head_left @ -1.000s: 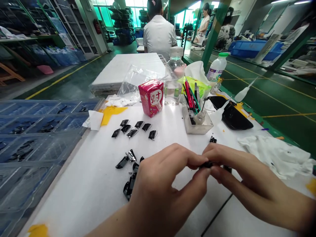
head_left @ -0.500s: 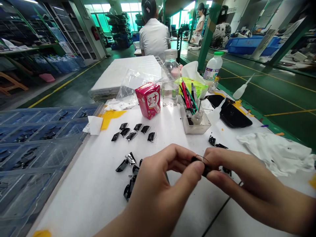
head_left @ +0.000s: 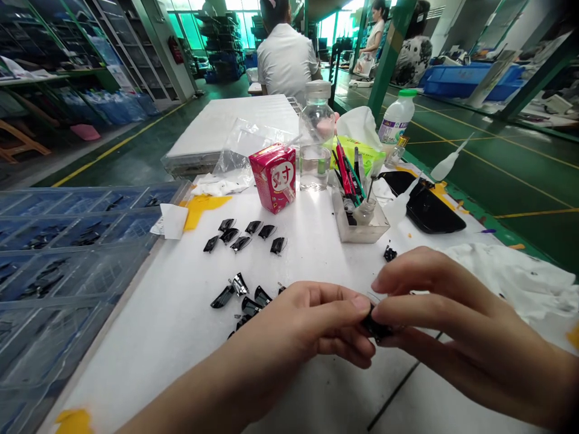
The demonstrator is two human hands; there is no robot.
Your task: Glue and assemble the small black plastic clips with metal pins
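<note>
Black piece: the small, dark black piece (head_left: pixel 376 330) is held up between the two hands, above the white surface (head_left: pixel 172 319), right of the loose parts.
Left hand: the left hand (head_left: pixel 312 319) pinches the piece's near-left end between thumb and fingers.
Right hand: the right hand (head_left: pixel 452 319) meets it from the other side, one finger on top and the thumb seemingly beneath, another finger raised clear.
Good handling: the left pinch is best kept steady as the support, with the right fingers pressing lightly and by the edges, since the glossy finish would probably mark and the thin rim could bend.
Loose parts: an upper group of black parts (head_left: pixel 241 243) lies spread out; a lower group of black parts (head_left: pixel 250 306) crowds the left forearm, so a low wrist could sweep them.
Hidden: fingers cover most of the piece, so its shape and any join cannot be told; the left arm covers some of the lower group.
Hard to make out: a faint thin line above the piece, perhaps film.
Cut off: both forearms, at the frame's edges.
</note>
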